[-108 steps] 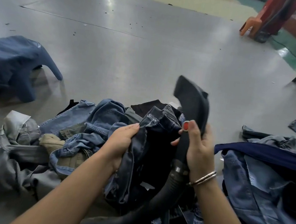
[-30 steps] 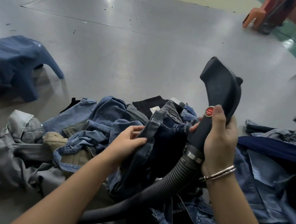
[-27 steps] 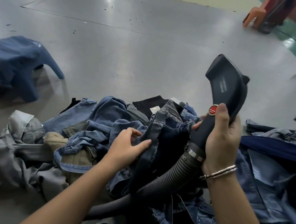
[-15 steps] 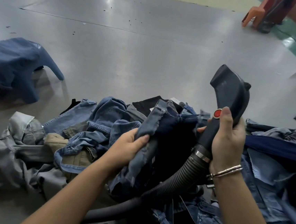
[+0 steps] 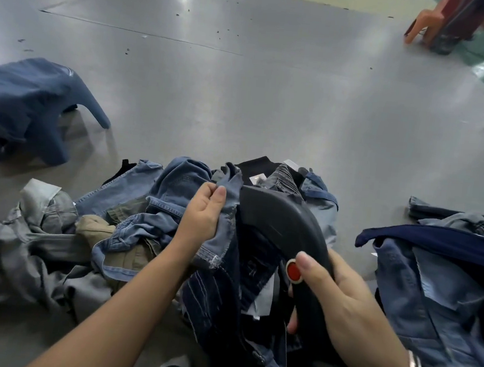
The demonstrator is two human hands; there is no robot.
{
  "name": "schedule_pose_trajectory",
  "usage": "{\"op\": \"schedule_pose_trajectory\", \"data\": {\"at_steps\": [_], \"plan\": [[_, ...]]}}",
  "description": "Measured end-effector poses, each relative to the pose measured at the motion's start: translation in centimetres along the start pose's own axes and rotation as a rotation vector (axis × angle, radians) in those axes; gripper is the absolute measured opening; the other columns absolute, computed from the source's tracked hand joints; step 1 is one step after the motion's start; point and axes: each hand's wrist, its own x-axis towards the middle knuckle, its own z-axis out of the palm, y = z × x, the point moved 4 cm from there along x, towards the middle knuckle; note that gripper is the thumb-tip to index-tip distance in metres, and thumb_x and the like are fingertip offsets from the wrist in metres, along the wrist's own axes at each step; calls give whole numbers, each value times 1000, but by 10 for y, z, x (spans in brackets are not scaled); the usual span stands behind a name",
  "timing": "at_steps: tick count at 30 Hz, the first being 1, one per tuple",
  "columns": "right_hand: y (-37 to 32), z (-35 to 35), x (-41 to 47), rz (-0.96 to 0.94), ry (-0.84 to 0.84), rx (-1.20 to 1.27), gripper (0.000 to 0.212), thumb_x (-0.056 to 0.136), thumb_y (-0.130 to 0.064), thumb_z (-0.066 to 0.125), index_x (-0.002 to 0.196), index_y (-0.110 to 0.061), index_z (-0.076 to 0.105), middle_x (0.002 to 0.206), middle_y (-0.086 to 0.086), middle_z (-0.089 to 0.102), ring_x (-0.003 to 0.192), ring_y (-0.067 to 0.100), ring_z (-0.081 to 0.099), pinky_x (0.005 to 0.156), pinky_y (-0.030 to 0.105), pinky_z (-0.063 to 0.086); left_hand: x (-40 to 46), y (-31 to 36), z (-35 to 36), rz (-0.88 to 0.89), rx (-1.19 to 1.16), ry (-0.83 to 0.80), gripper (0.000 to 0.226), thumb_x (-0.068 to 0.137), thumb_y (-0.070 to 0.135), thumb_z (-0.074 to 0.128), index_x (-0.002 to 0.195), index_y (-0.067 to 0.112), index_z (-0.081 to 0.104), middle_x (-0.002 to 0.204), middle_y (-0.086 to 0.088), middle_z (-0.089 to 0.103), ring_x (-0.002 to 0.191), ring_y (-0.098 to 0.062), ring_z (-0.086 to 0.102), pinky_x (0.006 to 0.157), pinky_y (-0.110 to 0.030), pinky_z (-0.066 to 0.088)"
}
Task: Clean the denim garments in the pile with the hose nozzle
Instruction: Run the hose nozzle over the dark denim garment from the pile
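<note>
Nozzle [image 5: 278, 222] swung down from raised position, mouth now against dark jeans [image 5: 218, 293]. Right hand [image 5: 339, 299] grips handle, thumb beside red button [image 5: 294, 272]. Left hand [image 5: 202, 218] pinches jeans' edge atop pile [image 5: 130, 226]. Most garments seemingly still uncleaned.

I'm looking at what seems a garment workshop: a wide grey floor [image 5: 272, 97] strewn with a pile of denim garments [image 5: 129, 231], plastic stools [image 5: 29, 103] standing about, and a black hose nozzle [image 5: 284, 226].

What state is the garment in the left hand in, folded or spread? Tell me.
Neither: the denim garment hangs bunched, gripped by the left hand, with the nozzle against it.
</note>
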Motion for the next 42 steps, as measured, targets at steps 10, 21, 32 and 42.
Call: {"op": "schedule_pose_trajectory", "data": {"at_steps": [10, 21, 32, 42], "plan": [[11, 8, 7, 146, -13, 24, 46, 69, -50, 56, 95, -11, 56, 57, -1, 59, 42, 25, 58, 40, 25, 44, -5, 3, 9, 57, 26, 39, 33, 101, 9, 38, 69, 17, 42, 64, 2, 39, 55, 0, 38, 55, -11, 35], [9, -33, 38, 190, 310, 114, 29, 94, -37, 53, 91, -8, 54, 64, 10, 60, 40, 20, 57, 37, 25, 46, -21, 5, 25, 70, -25, -48, 32, 100, 7, 40, 69, 17, 41, 60, 7, 37, 47, 7, 41, 54, -8, 37], [15, 3, 2, 193, -2, 43, 54, 63, -54, 57, 93, -9, 57, 60, 4, 60, 43, 26, 59, 41, 27, 46, 0, -5, 9, 35, 61, 133, 34, 102, 17, 39, 69, 19, 44, 60, 6, 39, 47, 2, 39, 51, -14, 32], [10, -15, 37, 202, 270, 134, 27, 96, -34, 53, 90, -8, 52, 71, 12, 54, 40, 20, 56, 39, 26, 46, -14, 5, 33, 61, -12, 35, 34, 100, 6, 40, 69, 19, 42, 60, 6, 38, 46, 5, 42, 51, -8, 35]]}}
